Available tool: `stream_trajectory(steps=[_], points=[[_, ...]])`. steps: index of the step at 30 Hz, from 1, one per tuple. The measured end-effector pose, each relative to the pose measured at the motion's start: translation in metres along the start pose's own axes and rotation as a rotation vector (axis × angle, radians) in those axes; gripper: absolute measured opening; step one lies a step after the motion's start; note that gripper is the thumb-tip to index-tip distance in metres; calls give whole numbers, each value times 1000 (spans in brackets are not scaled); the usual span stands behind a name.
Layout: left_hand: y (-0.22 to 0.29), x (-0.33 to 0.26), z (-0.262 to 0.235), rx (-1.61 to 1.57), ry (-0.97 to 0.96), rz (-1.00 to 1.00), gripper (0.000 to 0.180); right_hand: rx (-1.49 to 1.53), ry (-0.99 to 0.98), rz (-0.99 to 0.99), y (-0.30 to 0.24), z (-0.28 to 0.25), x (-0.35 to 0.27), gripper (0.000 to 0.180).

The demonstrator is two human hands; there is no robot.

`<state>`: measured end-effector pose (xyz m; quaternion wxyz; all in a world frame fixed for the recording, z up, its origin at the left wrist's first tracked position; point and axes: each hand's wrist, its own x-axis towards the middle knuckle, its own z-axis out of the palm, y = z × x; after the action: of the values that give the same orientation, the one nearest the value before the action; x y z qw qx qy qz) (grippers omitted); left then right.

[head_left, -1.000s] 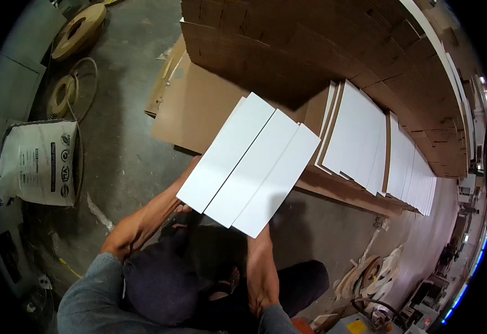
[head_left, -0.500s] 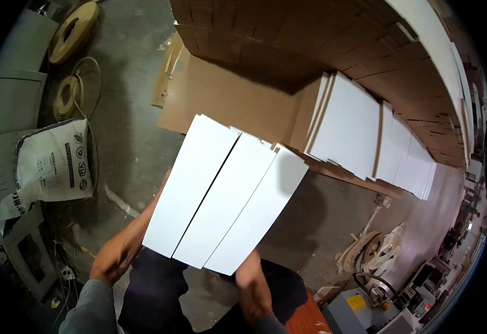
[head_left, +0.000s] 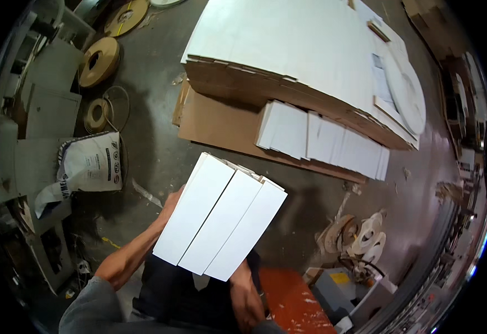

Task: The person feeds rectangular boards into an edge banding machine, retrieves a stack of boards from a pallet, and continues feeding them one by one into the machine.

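Hands under white panels (head_left: 221, 220): left hand (head_left: 171, 203) grips left edge, right hand (head_left: 243, 292) supports near end.

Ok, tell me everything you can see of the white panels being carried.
The white panels are three long, narrow, flat boards lying side by side with thin dark seams between them, smooth and matte like laminated board. More edges seem to show beneath at the far end, so it may be a stack. They are held off the grey floor, roughly level, slanting away to the right. The left hand grips the left long edge; the right hand supports the near end from below.
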<state>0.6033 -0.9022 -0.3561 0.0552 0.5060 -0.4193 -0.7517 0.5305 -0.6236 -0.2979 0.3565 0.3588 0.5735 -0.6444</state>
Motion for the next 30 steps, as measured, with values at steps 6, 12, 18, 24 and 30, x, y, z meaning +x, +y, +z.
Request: stream_trajectory(steps=[6, 12, 18, 24, 30], points=[[74, -57, 41, 184, -190, 2, 50, 135, -47, -37, -44, 50, -55, 69], [110, -76, 97, 431, -495, 4, 50, 306, 39, -141, -85, 60, -74, 71], [112, -112, 171, 671, -798, 25, 49, 621, 236, -378, -115, 12, -155, 72], [91, -172, 241, 883, -1034, 56, 49, 974, 345, -467, -79, -73, -163, 67], [34, -252, 310, 1062, -1230, 97, 49, 1204, 476, -497, -46, -180, -199, 64]])
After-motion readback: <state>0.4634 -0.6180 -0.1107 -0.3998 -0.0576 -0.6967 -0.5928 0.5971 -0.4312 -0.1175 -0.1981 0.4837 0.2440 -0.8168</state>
